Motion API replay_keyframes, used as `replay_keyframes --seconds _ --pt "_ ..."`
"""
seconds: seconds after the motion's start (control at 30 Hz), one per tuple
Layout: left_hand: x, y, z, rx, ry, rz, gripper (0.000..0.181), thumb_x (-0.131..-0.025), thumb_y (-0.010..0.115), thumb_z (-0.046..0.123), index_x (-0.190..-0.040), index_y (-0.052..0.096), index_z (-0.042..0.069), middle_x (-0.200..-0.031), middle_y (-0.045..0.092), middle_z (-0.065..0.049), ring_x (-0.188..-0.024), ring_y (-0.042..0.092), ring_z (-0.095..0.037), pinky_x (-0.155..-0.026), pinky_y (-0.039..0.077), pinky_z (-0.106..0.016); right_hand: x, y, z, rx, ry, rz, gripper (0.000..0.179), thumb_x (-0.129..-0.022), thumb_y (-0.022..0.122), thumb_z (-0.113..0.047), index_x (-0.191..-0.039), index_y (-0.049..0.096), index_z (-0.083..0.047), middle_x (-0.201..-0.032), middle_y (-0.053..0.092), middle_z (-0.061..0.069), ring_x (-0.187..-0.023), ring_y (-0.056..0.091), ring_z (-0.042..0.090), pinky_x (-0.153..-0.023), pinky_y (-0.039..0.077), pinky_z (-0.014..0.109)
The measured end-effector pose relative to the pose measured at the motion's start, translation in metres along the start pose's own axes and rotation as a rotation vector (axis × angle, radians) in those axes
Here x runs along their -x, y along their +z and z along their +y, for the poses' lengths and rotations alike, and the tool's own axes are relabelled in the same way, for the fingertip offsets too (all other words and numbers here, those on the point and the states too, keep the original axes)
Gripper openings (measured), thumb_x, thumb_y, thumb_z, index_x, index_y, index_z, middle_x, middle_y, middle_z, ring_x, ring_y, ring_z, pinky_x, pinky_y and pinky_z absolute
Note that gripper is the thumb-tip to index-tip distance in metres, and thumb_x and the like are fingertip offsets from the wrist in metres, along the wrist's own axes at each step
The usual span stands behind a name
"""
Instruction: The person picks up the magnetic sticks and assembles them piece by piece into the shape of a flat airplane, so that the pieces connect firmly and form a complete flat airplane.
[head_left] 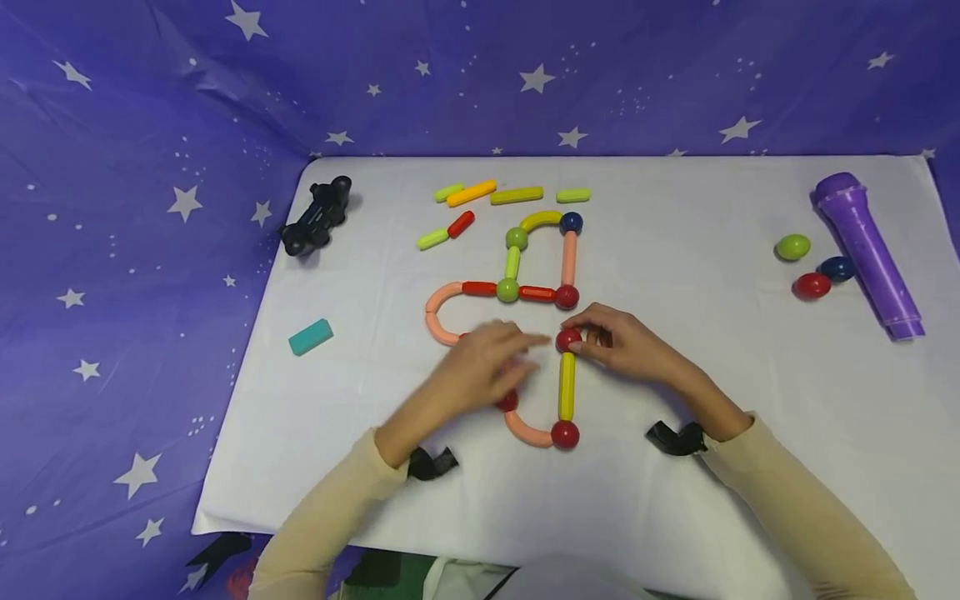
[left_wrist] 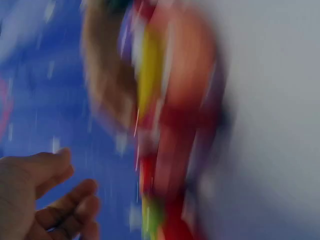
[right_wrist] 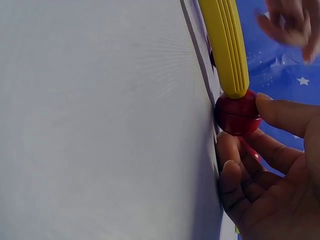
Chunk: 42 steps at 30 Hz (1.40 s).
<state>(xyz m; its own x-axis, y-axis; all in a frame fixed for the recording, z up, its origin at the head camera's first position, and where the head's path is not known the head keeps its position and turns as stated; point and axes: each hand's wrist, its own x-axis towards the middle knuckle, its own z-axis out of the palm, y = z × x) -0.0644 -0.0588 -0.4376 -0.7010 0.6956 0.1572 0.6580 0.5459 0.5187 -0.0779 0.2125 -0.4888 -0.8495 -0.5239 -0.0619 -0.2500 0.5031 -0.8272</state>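
My right hand [head_left: 618, 342] pinches a red ball [head_left: 568, 340] between thumb and fingers. A yellow rod [head_left: 567, 387] joins that ball to another red ball [head_left: 565, 434] nearer me. In the right wrist view, the rod's ribbed end meets the held ball [right_wrist: 237, 114]. Blurred by motion, my left hand [head_left: 483, 367] hovers over the middle of the shape with its fingers loosely spread and nothing in them. It partly hides red balls and rods. A salmon curved piece [head_left: 527, 432] links a red ball under the left hand to the near red ball.
Beyond the hands, a loop includes green balls [head_left: 507, 290] and a blue ball [head_left: 571, 222]. Several loose rods [head_left: 517, 196] lie behind it. A black controller [head_left: 318, 217] and teal block [head_left: 311, 337] sit left; colored balls [head_left: 812, 286] and a purple tube [head_left: 870, 254] lie right.
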Motion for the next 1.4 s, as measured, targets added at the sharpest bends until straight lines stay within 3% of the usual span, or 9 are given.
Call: replay_keyframes --seconds 0.17,0.33,0.5,0.63,0.73,0.83,1.03,1.17,1.4 --pt "-0.019 -0.062 -0.093 0.075 -0.229 0.223 0.028 -0.092 0.069 0.013 -0.118 0.068 0.004 -0.1 0.068 -0.012 -0.09 0.062 -0.024 -0.079 0.051 -0.04 0.001 0.0 -0.001 -0.002 0.026 0.01 0.031 -0.089 0.072 -0.017 -0.119 0.066 -0.013 -0.095 0.059 0.0 -0.079 0.052 0.017 -0.066 0.045 0.023" --pt "-0.031 -0.08 -0.165 0.006 -0.415 0.139 0.033 -0.094 0.067 0.019 -0.123 0.067 0.004 -0.112 0.063 -0.015 -0.103 0.059 -0.029 -0.091 0.047 -0.043 0.004 0.002 -0.002 0.012 0.023 0.019 0.035 -0.089 0.073 -0.016 -0.122 0.064 -0.01 -0.096 0.06 0.001 -0.077 0.052 0.016 -0.065 0.046 0.022" --pt "-0.045 -0.078 -0.186 -0.062 -0.437 0.012 0.034 -0.092 0.069 0.022 -0.121 0.068 0.004 -0.109 0.062 -0.013 -0.101 0.057 -0.027 -0.094 0.043 -0.043 0.006 0.006 -0.002 0.02 0.005 0.044 0.039 -0.087 0.074 -0.015 -0.124 0.063 -0.01 -0.093 0.059 0.0 -0.074 0.052 0.015 -0.062 0.045 0.022" --pt "-0.045 -0.08 -0.174 -0.179 -0.454 -0.005 0.032 -0.092 0.069 0.024 -0.118 0.07 0.005 -0.104 0.063 -0.011 -0.096 0.058 -0.026 -0.088 0.045 -0.043 0.007 0.01 -0.002 0.012 0.005 0.049 0.038 -0.086 0.075 -0.015 -0.122 0.064 -0.01 -0.092 0.059 0.0 -0.073 0.052 0.014 -0.061 0.045 0.022" --pt "-0.034 -0.083 -0.144 -0.232 -0.426 0.074 0.03 -0.088 0.072 0.025 -0.114 0.073 0.008 -0.098 0.066 -0.008 -0.092 0.06 -0.027 -0.08 0.047 -0.042 0.007 0.011 -0.003 0.009 0.0 0.038 0.037 -0.087 0.075 -0.015 -0.122 0.064 -0.01 -0.092 0.059 0.0 -0.073 0.052 0.014 -0.062 0.045 0.022" --pt "-0.031 -0.074 -0.105 -0.2 -0.312 0.121 0.027 -0.086 0.075 0.024 -0.11 0.075 0.01 -0.096 0.07 -0.007 -0.09 0.061 -0.026 -0.079 0.046 -0.042 0.008 0.011 -0.002 0.017 0.0 0.053 0.037 -0.087 0.075 -0.016 -0.122 0.064 -0.011 -0.092 0.059 -0.001 -0.073 0.052 0.013 -0.062 0.045 0.022" --pt "-0.051 -0.023 -0.05 -0.05 -0.066 -0.104 0.026 -0.086 0.076 0.025 -0.11 0.076 0.015 -0.098 0.07 0.001 -0.088 0.055 -0.017 -0.084 0.043 -0.034 0.011 0.008 0.003 0.027 -0.024 0.099 0.033 -0.086 0.075 -0.015 -0.118 0.066 -0.01 -0.091 0.061 -0.001 -0.071 0.051 0.012 -0.061 0.044 0.022" --pt "-0.054 0.003 -0.039 -0.042 -0.012 -0.221 0.025 -0.087 0.075 0.027 -0.11 0.076 0.017 -0.098 0.068 0.004 -0.084 0.053 -0.013 -0.081 0.043 -0.029 0.009 0.01 0.006 0.01 -0.052 0.094 0.033 -0.086 0.075 -0.014 -0.117 0.065 -0.009 -0.093 0.062 -0.001 -0.071 0.052 0.011 -0.06 0.045 0.022" --pt "-0.049 0.016 -0.038 -0.095 0.001 -0.228 0.025 -0.086 0.076 0.029 -0.108 0.077 0.017 -0.092 0.066 0.005 -0.082 0.051 -0.01 -0.077 0.04 -0.026 0.008 0.007 0.004 0.001 -0.041 0.085 0.032 -0.085 0.076 -0.011 -0.116 0.065 -0.01 -0.091 0.061 -0.001 -0.07 0.052 0.012 -0.059 0.045 0.022"
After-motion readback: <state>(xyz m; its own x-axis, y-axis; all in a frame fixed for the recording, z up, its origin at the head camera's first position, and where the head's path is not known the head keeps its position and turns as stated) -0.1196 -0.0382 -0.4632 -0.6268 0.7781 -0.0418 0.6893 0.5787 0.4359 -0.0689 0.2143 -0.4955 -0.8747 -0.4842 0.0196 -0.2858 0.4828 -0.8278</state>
